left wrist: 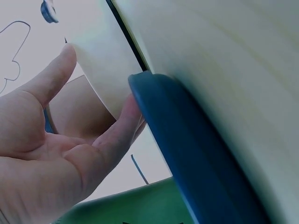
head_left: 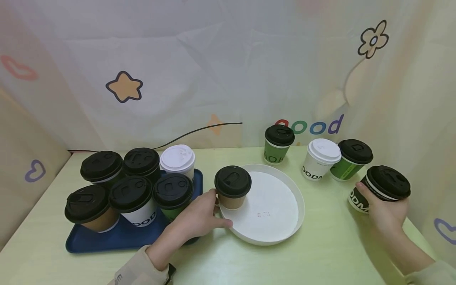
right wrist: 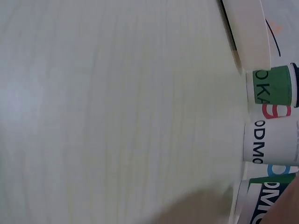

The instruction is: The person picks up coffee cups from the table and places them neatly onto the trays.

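A brown paper cup with a black lid (head_left: 232,188) stands at the left side of the white round tray (head_left: 297,225). Around the tray's left rim, just beside that cup, my left hand (head_left: 197,213) has its thumb and fingers spread apart. The left wrist view shows thumb tip and fingers at the tray's side wall (left wrist: 105,60), with the cup's brown side (left wrist: 77,107) behind them. At the far right my right hand (head_left: 386,213) grips a black-and-white paper cup with a black lid (head_left: 388,183), tilted a little. Its lettered side (right wrist: 266,200) shows in the right wrist view.
Several lidded cups crowd the blue tray (head_left: 135,241) on the left, close to my left forearm. Behind the round tray stands a green cup (head_left: 276,152). A white-lidded cup (head_left: 317,164) and another green cup (head_left: 345,168) stand left of my right hand. A curtain (head_left: 228,79) hangs behind.
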The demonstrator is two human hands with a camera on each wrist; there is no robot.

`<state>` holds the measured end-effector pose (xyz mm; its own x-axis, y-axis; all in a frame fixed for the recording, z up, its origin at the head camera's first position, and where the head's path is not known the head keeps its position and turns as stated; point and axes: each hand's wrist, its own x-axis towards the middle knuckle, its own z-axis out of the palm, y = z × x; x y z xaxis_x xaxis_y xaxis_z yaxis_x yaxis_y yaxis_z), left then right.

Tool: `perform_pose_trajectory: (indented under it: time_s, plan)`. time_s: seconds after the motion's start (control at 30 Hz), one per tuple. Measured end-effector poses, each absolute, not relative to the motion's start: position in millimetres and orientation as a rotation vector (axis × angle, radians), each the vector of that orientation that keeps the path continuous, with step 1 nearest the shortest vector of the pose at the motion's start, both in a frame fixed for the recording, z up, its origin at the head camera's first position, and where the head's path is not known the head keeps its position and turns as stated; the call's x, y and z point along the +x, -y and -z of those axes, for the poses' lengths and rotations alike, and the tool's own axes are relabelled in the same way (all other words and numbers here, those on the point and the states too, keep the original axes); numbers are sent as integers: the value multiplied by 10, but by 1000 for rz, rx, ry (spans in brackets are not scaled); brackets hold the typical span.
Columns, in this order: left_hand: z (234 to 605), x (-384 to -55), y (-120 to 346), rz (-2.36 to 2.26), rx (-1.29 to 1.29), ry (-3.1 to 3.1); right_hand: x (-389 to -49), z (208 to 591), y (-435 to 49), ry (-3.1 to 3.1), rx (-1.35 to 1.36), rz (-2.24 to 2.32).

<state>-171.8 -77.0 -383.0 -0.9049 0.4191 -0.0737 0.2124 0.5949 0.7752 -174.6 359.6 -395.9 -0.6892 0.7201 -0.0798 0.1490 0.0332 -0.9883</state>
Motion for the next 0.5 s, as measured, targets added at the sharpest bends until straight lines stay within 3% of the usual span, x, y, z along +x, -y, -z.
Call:
perform_pose_trajectory:
  time_s: [0.23,0.5]
  plan:
    - [3826,-1726,775,-1176,523,-2597,-1706,3768,-3185,1945,-646,-1795]
    - [3823,-1728,774,-1172,533,-2597,-1723,3573,-2700,2179,-184,-1857]
